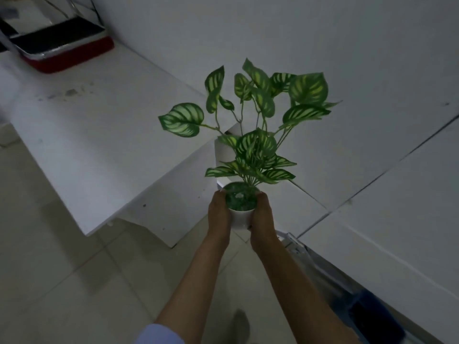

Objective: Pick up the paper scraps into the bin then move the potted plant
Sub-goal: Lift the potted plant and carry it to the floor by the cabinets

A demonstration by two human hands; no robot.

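The potted plant [250, 135] has striped green leaves on thin stems and stands in a small white pot [239, 218] filled with green pebbles. I hold it in the air in front of me, over the gap between two white tables. My left hand [218, 217] wraps the pot's left side and my right hand [263, 219] wraps its right side. No paper scraps show. A blue bin [372, 316] sits low at the right, partly under the table edge.
A white table [94, 135] runs from the left toward the middle, a second white table [387, 184] fills the right. A red-based tray with a black panel [62, 45] lies at the far left. Pale floor tiles [62, 281] lie below.
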